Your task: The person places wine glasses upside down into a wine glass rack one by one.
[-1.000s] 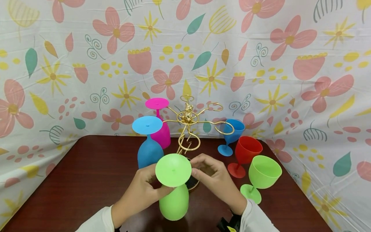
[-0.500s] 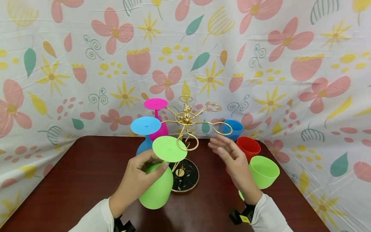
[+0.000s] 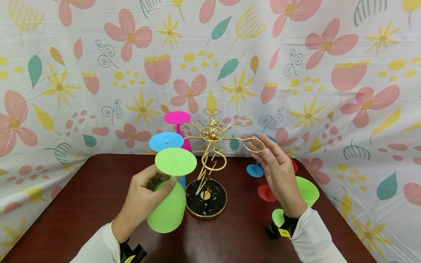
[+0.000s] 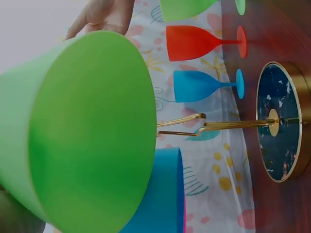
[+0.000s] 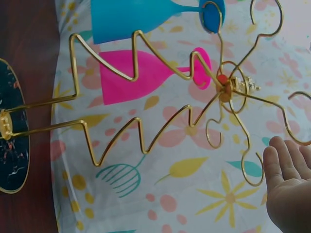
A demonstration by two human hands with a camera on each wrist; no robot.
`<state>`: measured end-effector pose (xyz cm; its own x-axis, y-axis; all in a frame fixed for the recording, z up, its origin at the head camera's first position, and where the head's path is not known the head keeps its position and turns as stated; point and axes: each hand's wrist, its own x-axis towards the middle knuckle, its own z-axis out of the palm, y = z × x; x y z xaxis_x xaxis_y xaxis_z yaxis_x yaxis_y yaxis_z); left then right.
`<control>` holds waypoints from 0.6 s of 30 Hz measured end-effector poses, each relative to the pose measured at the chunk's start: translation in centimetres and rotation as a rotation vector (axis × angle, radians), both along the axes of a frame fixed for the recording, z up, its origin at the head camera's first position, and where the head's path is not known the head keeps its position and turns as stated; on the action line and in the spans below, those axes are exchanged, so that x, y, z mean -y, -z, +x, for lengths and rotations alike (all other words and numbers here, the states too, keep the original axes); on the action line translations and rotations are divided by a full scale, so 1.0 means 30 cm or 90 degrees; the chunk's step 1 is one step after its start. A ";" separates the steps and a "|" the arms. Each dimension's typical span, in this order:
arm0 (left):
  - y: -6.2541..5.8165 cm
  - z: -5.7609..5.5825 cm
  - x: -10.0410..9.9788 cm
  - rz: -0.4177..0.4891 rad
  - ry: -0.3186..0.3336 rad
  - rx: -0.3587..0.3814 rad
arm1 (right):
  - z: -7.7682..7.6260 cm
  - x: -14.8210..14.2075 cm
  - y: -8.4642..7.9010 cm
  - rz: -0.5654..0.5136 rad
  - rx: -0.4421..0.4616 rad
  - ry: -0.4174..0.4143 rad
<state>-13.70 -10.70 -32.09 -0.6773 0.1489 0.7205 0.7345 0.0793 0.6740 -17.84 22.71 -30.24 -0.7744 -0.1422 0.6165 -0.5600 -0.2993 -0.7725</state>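
Observation:
My left hand pinches an upside-down green goblet by its stem, just under the foot. It is held left of a gold goblet rack with curling ring arms and a round black base. In the left wrist view the goblet's bowl fills much of the frame. My right hand is raised at the rack's right ring, fingers extended; whether they touch it I cannot tell. A blue goblet and a pink goblet hang foot-up on the rack's left arms.
Upright on the table's right side stand another blue goblet, a red goblet and a second green goblet, partly behind my right hand. Behind the brown table hangs a flowered cloth.
Both hands were at the green goblet; the right hand has let go and moved right, up to the rack's right ring. My left hand has carried the goblet leftward, away from the front ring.

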 end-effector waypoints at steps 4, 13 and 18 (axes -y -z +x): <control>-0.016 -0.004 -0.021 0.007 -0.006 0.020 | -0.007 0.009 -0.009 0.008 0.005 0.009; -0.044 -0.026 -0.092 0.009 -0.036 0.028 | -0.018 0.014 -0.001 -0.009 -0.012 -0.019; -0.057 -0.048 -0.146 -0.013 -0.035 0.049 | -0.020 0.016 -0.003 -0.010 -0.007 -0.012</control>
<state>-15.15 -6.33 -30.38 -0.7377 0.1237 0.6637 0.6752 0.1326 0.7257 -18.45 22.23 -30.16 -0.7644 -0.1471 0.6278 -0.5629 -0.3226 -0.7610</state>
